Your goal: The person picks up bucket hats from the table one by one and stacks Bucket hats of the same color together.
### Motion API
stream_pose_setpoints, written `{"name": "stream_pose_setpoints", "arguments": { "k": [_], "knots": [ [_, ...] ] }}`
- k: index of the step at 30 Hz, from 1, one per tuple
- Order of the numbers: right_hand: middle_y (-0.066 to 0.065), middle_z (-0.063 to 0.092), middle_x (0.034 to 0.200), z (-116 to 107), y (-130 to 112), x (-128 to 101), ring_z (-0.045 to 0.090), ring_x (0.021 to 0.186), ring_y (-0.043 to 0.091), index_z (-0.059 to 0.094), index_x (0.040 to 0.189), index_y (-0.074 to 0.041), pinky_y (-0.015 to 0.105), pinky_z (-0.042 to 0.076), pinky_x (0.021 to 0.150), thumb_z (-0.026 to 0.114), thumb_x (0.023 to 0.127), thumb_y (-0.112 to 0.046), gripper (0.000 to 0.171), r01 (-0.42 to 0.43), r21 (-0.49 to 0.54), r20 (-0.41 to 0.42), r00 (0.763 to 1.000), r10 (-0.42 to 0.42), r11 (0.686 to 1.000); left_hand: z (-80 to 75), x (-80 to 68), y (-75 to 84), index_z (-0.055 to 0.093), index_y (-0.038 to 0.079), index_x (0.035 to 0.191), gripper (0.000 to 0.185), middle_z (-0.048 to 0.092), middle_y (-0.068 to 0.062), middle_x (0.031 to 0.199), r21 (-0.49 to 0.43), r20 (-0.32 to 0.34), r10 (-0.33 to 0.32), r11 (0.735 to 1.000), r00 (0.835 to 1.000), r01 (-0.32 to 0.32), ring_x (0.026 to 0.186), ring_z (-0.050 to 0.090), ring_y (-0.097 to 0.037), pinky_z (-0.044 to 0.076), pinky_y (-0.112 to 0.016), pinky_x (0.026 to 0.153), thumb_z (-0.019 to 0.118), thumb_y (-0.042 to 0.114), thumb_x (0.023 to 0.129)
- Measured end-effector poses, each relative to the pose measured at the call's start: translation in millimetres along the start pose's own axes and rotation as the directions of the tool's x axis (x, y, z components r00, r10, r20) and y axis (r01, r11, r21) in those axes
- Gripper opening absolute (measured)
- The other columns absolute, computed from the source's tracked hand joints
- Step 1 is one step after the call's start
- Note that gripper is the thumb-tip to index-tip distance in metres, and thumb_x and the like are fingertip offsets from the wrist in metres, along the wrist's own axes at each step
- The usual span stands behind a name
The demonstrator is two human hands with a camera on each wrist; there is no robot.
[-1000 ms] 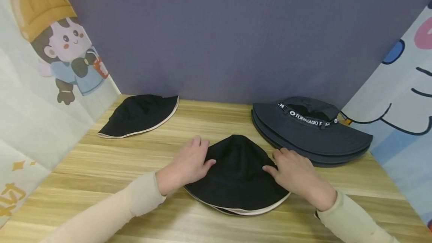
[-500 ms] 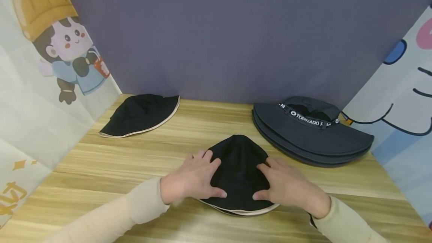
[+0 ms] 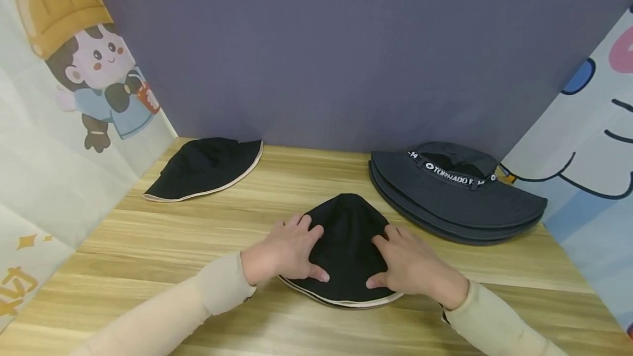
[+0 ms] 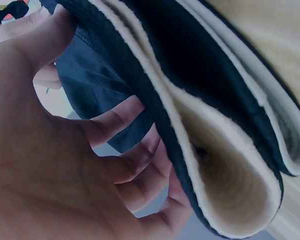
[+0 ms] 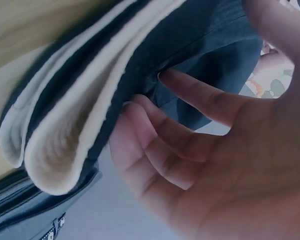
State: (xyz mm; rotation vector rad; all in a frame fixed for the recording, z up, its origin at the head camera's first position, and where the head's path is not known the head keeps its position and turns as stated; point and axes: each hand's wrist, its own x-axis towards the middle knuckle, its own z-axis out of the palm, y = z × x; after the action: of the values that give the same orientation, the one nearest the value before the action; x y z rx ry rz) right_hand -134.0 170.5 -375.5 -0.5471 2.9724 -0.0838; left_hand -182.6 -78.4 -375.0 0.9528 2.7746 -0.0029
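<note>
A black bucket hat with a cream-edged brim lies folded flat in front of me. At its left side my left hand grips it, thumb on the near brim and fingers bent against the crown. My right hand holds the opposite side in much the same way. Folded cream lining shows at the brim in the left wrist view. Beneath it, a second folded brim with a pale edge lies close to the table. In the right wrist view, fingertips press into the dark fabric.
Another black hat with a cream edge lies at the back left. Dark grey wide-brimmed hats, stacked, sit at the back right, with a lettered band on top. A grey panel stands behind the wooden table.
Both hands came inward from the hat's outer edges and now squeeze its sides, making the brim look narrower. The hat has shifted slightly away from me. The other hats stay put.
</note>
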Motion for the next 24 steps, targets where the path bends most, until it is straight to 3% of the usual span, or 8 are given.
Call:
{"name": "stream_pose_setpoints", "arguments": {
  "k": [3,11,16,24],
  "knots": [
    [0.016,0.057,0.115,0,0,5,0.053,0.108,0.033,0.063,0.130,0.001,0.051,0.048,0.091,0.085,0.075,-0.056,0.083,-0.011,-0.008,-0.002,1.000,0.011,1.000,-1.3,6.0,-2.7,0.052,0.015,0.146,0.091,0.049,-0.013,0.142,0.003,-0.006,0.000,1.000,1.000,0.000,0.129,0.045,-0.031,0.041,-0.054,0.096,0.074,0.071,0.078],
    [0.015,0.056,0.113,0,1,17,0.053,0.108,0.034,0.062,0.130,0.001,0.052,0.047,0.093,0.086,0.076,-0.053,0.080,-0.027,-0.012,-0.008,1.000,0.027,1.000,-3.3,15.0,-10.4,0.051,0.016,0.148,0.091,0.046,-0.014,0.148,-0.027,-0.004,-0.035,0.999,0.999,0.035,0.135,0.041,-0.033,0.036,-0.057,0.104,0.075,0.070,0.079],
    [0.019,0.056,0.124,-2,1,25,0.051,0.118,0.037,0.062,0.132,0.000,0.054,0.046,0.097,0.085,0.076,-0.053,0.080,-0.054,-0.009,0.012,0.998,0.054,0.999,-4.6,15.3,-13.5,0.051,0.015,0.148,0.089,0.046,-0.014,0.149,-0.022,-0.006,-0.040,0.999,0.999,0.040,0.137,0.040,-0.033,0.034,-0.057,0.106,0.073,0.069,0.081],
    [0.016,0.056,0.119,-4,0,33,0.049,0.119,0.037,0.064,0.130,-0.003,0.057,0.045,0.096,0.085,0.077,-0.051,0.075,-0.062,-0.002,0.021,0.998,0.062,0.998,-6.9,14.2,-21.1,0.055,0.009,0.144,0.076,0.054,-0.015,0.139,0.007,-0.064,-0.014,1.000,0.998,0.014,0.129,0.048,-0.033,0.039,-0.054,0.105,0.067,0.062,0.091]
  ]
}}
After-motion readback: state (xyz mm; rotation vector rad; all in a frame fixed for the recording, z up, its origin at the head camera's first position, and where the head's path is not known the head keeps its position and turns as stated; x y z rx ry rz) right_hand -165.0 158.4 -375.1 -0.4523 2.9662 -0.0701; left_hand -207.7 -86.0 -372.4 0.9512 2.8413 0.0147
